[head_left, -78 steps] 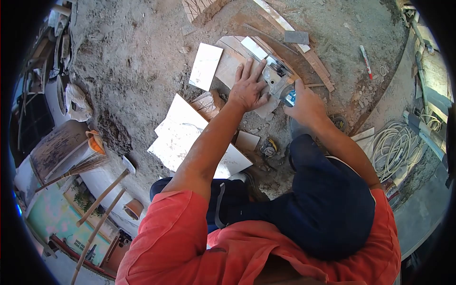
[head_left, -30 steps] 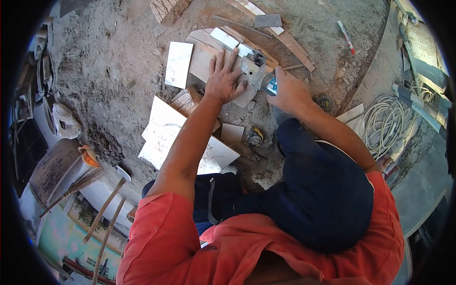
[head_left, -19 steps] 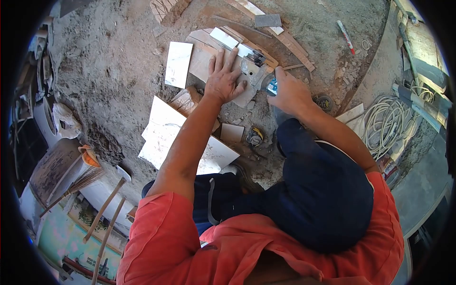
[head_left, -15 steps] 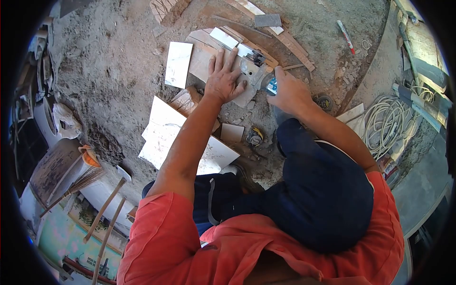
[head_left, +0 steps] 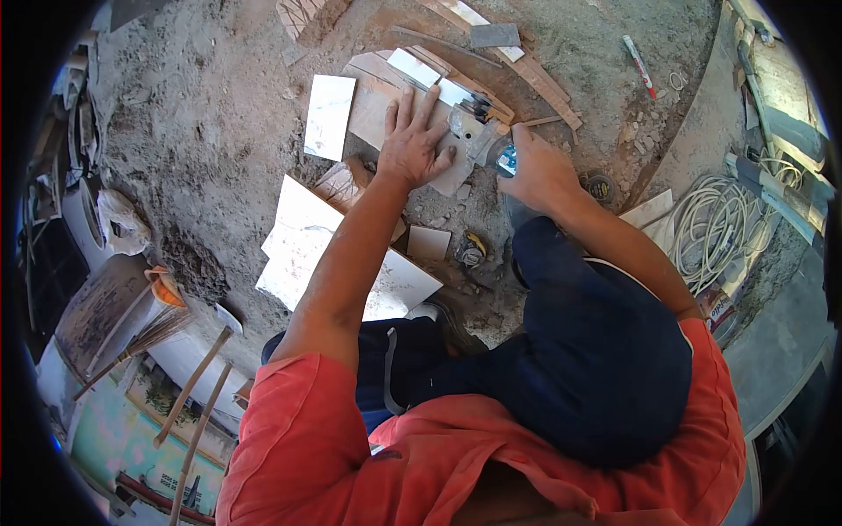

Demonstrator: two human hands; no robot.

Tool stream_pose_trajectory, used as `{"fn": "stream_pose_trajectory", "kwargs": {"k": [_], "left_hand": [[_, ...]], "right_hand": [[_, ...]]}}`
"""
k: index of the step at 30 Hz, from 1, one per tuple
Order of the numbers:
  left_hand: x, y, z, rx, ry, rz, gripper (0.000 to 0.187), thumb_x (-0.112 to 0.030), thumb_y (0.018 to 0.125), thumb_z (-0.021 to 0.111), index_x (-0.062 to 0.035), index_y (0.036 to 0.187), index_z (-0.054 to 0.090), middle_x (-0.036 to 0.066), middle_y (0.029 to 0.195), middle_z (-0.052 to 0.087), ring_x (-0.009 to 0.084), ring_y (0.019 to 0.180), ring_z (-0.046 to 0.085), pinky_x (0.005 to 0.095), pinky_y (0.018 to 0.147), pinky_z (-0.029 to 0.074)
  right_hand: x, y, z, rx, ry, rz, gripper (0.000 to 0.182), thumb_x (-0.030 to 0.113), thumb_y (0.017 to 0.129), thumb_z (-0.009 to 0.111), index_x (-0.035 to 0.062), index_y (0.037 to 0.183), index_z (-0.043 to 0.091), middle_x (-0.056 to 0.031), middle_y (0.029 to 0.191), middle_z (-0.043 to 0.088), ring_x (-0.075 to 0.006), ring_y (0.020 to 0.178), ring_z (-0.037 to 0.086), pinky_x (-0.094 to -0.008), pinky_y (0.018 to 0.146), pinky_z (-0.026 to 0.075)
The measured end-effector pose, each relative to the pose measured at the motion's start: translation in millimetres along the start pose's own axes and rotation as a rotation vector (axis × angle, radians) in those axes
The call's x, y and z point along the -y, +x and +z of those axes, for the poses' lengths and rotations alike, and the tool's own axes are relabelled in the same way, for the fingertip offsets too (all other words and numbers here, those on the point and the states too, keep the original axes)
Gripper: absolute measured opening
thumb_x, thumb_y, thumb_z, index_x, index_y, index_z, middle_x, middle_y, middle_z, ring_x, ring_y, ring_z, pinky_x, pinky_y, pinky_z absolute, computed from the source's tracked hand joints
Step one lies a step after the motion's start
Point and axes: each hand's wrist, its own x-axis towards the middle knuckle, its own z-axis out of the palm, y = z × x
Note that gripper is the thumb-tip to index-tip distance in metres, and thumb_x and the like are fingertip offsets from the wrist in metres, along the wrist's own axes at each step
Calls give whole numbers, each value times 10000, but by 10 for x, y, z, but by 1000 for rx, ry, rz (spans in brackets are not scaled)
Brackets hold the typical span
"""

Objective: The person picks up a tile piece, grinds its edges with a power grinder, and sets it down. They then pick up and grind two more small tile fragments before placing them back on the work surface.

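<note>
My left hand [head_left: 412, 145] lies with fingers spread on a board-like slab [head_left: 368, 118], its fingertips touching a narrow white tile strip [head_left: 412, 67]. My right hand [head_left: 539, 171] is wrapped round a tile cutter [head_left: 506, 160] with a blue body; its clear guard and metal base [head_left: 465, 127] rest at the right end of the strip. The blade itself is hard to make out. Left of the slab lies a white tile piece [head_left: 330, 118]. Larger white tiles [head_left: 303, 232] lie below my left forearm, near a tape measure [head_left: 471, 250].
A marker [head_left: 638, 66] lies on the dirt at upper right. Coiled cable [head_left: 715, 232] sits at the right. Brick pieces [head_left: 311, 17] and wood strips [head_left: 544, 83] lie beyond the slab. Long wooden handles [head_left: 195, 386] and a broom [head_left: 145, 337] are at lower left.
My right hand and the tile cutter have shifted slightly to the right along the strip. My left hand stays in place on the slab.
</note>
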Motion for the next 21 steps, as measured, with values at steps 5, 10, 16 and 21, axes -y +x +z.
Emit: {"fn": "stream_pose_trajectory", "kwargs": {"k": [5,10,16,21], "left_hand": [[-8,13,-24,29,17,0,392,-451,815,603,-77,902,683,138,1665,230,496,1505,172,648,1174,161],[15,8,-15,118,66,-22,419,-495,837,583,-113,935,724,118,1669,232,497,1505,166,662,1177,146],[8,12,-18,97,49,-15,394,-481,834,590,-119,892,733,121,1671,230,503,1502,172,656,1183,137],[5,6,-15,92,46,-22,394,-487,837,592,-131,915,742,122,1670,231,504,1502,173,655,1183,135]], "right_hand": [[44,31,-20,-10,11,-26,633,254,768,790,11,1242,448,-258,1107,650,-434,1033,665,-497,885,543],[40,83,0,-12,33,-50,650,250,756,791,4,1245,441,-257,1083,658,-438,1022,664,-502,879,539],[3,80,43,-28,41,-54,628,255,760,786,7,1239,465,-240,1064,657,-418,1011,674,-495,860,545],[-31,82,86,-52,65,-80,652,257,734,804,-9,1204,440,-264,1078,657,-446,1020,659,-506,871,533]]}}
